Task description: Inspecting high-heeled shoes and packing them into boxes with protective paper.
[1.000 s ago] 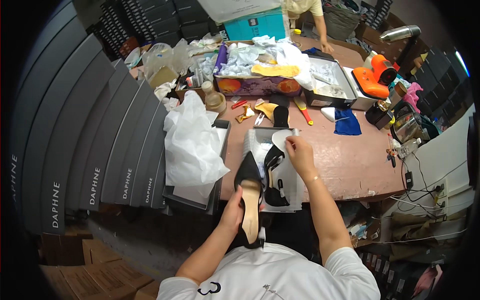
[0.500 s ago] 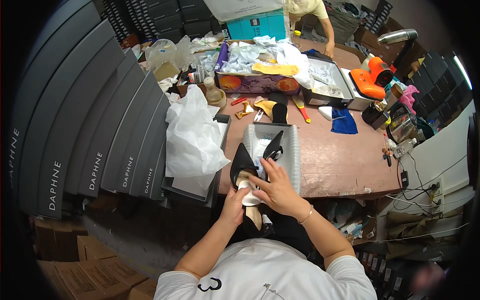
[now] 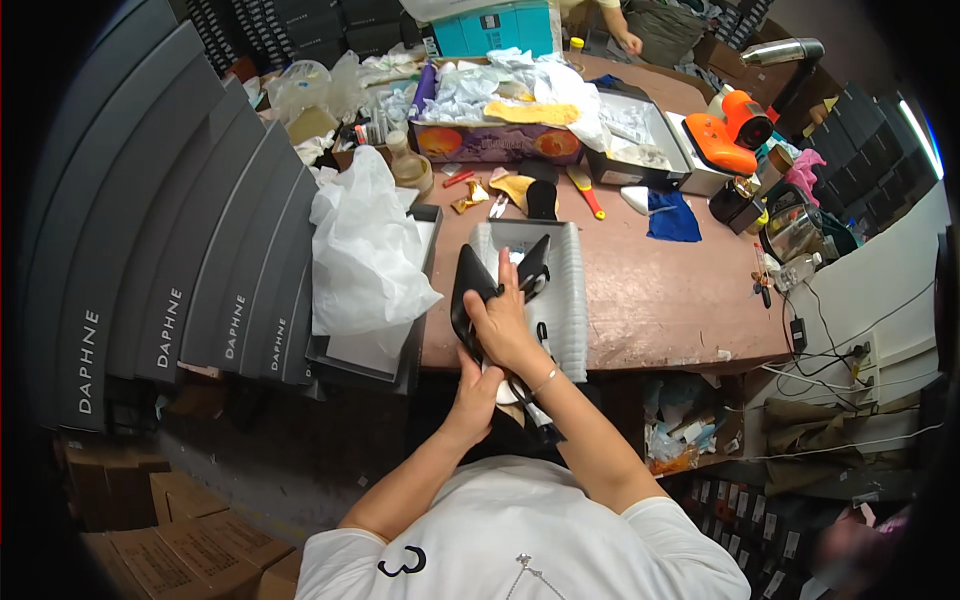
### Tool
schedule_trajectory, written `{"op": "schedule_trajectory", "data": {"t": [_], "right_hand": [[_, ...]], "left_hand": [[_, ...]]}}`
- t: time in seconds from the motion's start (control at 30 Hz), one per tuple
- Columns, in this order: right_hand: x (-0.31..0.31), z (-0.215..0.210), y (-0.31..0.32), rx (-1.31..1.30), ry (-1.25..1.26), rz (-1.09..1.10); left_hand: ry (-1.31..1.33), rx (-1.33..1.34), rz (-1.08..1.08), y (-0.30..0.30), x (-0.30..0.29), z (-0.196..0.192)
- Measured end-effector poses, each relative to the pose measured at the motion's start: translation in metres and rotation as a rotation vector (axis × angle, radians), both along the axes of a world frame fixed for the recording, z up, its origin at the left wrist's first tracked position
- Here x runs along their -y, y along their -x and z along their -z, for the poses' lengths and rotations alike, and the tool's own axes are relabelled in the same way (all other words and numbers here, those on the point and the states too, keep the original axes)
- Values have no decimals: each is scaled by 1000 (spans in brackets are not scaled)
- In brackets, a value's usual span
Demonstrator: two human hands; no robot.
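A black pointed shoe [image 3: 465,283] is tilted over the near end of a shoe box, toe pointing away from me. My left hand [image 3: 472,400] is closed around its rear part. A white piece [image 3: 506,394] shows beside that thumb, partly covered. My right hand [image 3: 503,322] lies over the shoe's front with fingers stretched out and thumb touching the black upper; its underside is hidden. A second black shoe [image 3: 538,262] rests in the open box [image 3: 480,238], partly behind my right hand. White ribbed foam sheet [image 3: 570,300] lines the box's right side.
Left of the box, white tissue paper [image 3: 365,260] covers another open box [image 3: 425,225]. Tall stacked grey boxes [image 3: 150,230] stand further left. Beyond lie a red-and-yellow brush [image 3: 586,192], a blue cloth [image 3: 674,217] and a paper-filled carton [image 3: 455,143]. A co-worker's hand [image 3: 630,44] shows at the far edge.
My right hand has moved from the shoe's opening forward over its toe. The held shoe has tilted, and its insole is now mostly covered. The view has shifted slightly.
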State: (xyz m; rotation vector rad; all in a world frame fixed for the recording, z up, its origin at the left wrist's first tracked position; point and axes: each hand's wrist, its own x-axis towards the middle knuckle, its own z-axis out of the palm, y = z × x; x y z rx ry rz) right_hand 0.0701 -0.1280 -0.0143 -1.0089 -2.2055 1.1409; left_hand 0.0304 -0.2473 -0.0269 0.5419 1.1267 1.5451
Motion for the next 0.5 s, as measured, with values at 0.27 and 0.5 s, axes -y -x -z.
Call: {"op": "schedule_trajectory", "data": {"t": [0.27,0.5], "right_hand": [[7,22,7,39,105,-50],[36,-16,-83,-170,-63,-84]], "left_hand": [[28,133,-15,1,12,-2],[80,264,58,42,-5,-9]]}}
